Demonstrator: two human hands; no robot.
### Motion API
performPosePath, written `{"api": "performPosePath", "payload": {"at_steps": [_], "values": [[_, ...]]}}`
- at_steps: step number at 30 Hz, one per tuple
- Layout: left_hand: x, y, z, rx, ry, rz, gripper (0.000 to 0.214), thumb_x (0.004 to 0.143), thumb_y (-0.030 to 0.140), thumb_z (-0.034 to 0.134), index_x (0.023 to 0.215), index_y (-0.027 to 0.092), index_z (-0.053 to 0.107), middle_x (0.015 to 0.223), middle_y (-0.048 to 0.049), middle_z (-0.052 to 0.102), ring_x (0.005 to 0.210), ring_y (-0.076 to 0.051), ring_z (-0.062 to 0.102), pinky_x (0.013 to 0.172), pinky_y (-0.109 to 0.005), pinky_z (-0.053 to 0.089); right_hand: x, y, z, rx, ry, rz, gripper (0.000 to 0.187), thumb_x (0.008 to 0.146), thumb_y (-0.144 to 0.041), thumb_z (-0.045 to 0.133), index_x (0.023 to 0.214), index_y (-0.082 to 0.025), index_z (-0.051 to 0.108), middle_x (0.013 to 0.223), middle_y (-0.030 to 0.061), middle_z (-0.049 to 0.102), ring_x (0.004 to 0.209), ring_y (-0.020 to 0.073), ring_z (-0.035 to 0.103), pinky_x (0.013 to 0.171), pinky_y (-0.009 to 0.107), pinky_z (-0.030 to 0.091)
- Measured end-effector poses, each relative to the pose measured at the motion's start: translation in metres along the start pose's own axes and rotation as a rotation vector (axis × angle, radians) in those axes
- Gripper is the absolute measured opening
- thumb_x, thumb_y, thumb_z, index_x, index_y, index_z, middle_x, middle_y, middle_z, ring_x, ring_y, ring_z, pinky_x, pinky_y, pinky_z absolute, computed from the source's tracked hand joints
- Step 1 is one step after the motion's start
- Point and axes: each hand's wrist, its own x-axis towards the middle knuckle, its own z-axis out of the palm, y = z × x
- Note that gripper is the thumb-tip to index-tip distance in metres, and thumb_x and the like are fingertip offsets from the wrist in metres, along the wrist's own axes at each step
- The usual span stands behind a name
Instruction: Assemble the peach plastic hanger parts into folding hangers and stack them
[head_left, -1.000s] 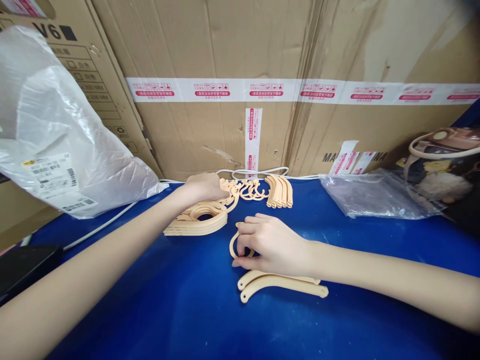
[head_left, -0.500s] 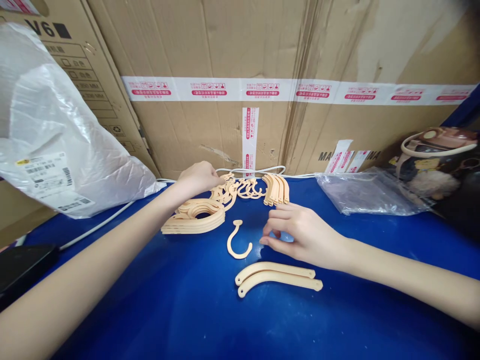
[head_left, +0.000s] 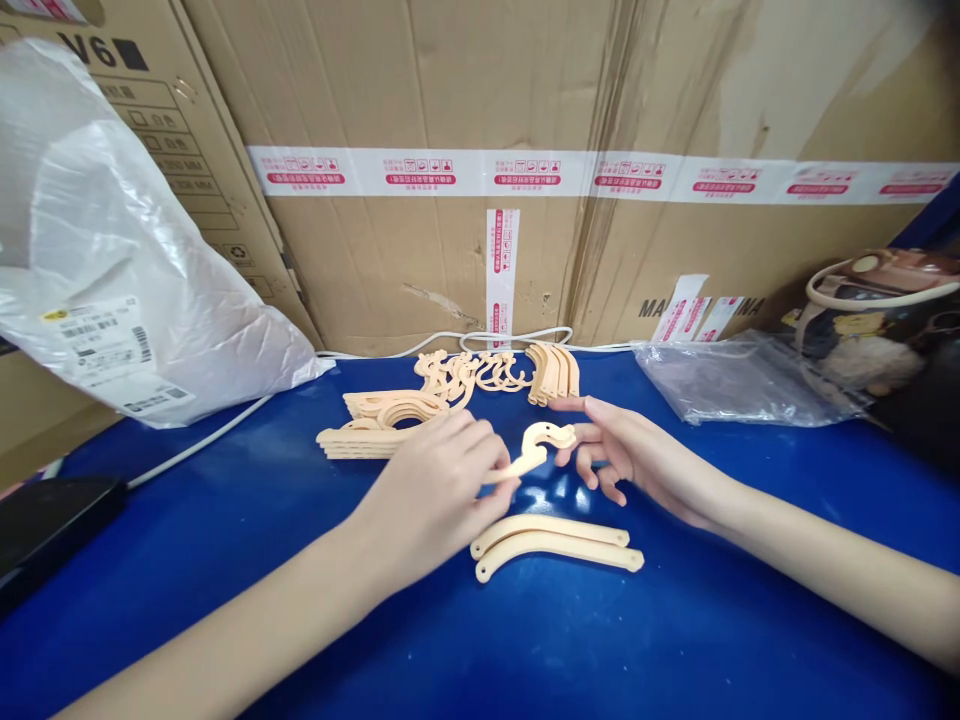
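Cream plastic, apparently: holding at frame centre a slim hook-ended piece (head_left: 531,460), clamped between thumb and fingers of left hand (head_left: 431,495), with fingers of right hand (head_left: 634,462) apart near the tip. Probably light, stiff, slightly slippery; best pinched along the stem.

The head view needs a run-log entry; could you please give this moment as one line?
left hand: grips pale piece | right hand: open, near piece's tip, contact unclear | table: two curved strips together
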Motion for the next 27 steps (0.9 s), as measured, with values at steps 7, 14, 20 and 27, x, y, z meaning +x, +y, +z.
{"api": "performPosePath", "payload": {"at_steps": [7,14,20,27], "values": [[-0.009,-0.002,0.013,0.003,0.057,0.067,0.015,0.094,0.02,0.046,0.085,0.015,0.058,0.08,-0.0043,0.063,0.079,-0.021,0.056,0.075,-0.036,0.043,-0.002,0.008,-0.002,-0.109,0.011,-0.025,0.032,0.08,-0.045,0.067,0.09,-0.014,0.063,0.072,0.0037,0.065,0.052,0.0079,0.049,0.037,0.015,0.039],[-0.011,-0.001,0.012,-0.564,-0.081,-0.328,0.019,0.097,0.029,0.044,0.1,0.022,0.061,0.091,-0.0003,0.062,0.079,-0.015,0.057,0.065,-0.025,0.044,0.0,0.011,-0.002,-0.113,0.075,-0.04,0.032,0.079,-0.045,0.068,0.09,-0.015,0.062,0.072,0.0023,0.063,0.056,0.008,0.048,0.043,0.017,0.042],[-0.011,0.001,0.016,-0.611,-0.059,-0.364,0.021,0.096,0.025,0.044,0.105,0.022,0.063,0.092,-0.0008,0.056,0.078,-0.014,0.054,0.064,-0.023,0.045,-0.002,0.01,-0.003,-0.105,0.046,-0.03,0.028,0.083,-0.04,0.066,0.097,-0.016,0.063,0.079,0.0025,0.064,0.062,0.0079,0.049,0.049,0.017,0.041],[-0.013,-0.001,0.017,-0.546,-0.077,-0.308,0.024,0.098,0.023,0.041,0.107,0.023,0.063,0.099,-0.0017,0.059,0.095,-0.017,0.057,0.085,-0.031,0.045,-0.002,0.006,-0.005,-0.143,0.054,-0.012,0.029,0.075,-0.037,0.073,0.094,-0.017,0.065,0.072,-0.0017,0.058,0.058,0.0076,0.045,0.048,0.019,0.038]]}}
